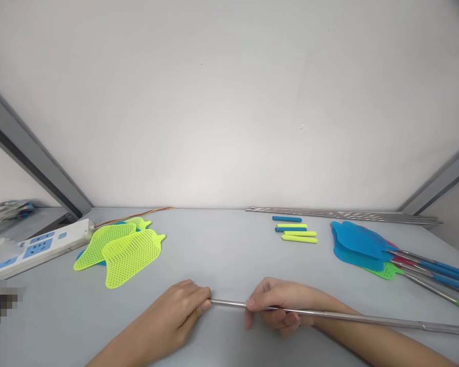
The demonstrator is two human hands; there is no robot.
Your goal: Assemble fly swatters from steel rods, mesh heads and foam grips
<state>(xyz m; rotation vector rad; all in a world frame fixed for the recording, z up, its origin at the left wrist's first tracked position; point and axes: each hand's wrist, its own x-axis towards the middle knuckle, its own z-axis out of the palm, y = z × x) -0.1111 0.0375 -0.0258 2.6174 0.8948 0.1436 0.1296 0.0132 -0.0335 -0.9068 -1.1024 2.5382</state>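
My left hand (185,308) is closed round the left end of a thin telescopic metal rod (367,319). A short bare length of the rod shows between my hands. My right hand (281,304) pinches the rod between thumb and fingers, a little to the right. Beyond it the rod crosses over my right forearm and gets thicker toward the right edge of the view. Whatever may be inside my left fist is hidden. Yellow-green perforated flyswatter heads (132,257) lie to the left, overlapping, with blue showing beneath them.
Several blue and yellow grip sleeves (299,238) lie at the back. More metal rods (344,215) rest along the wall. At right are stacked flyswatters with blue heads (361,242), and green and red ones underneath. A white power strip (57,244) stands at left.
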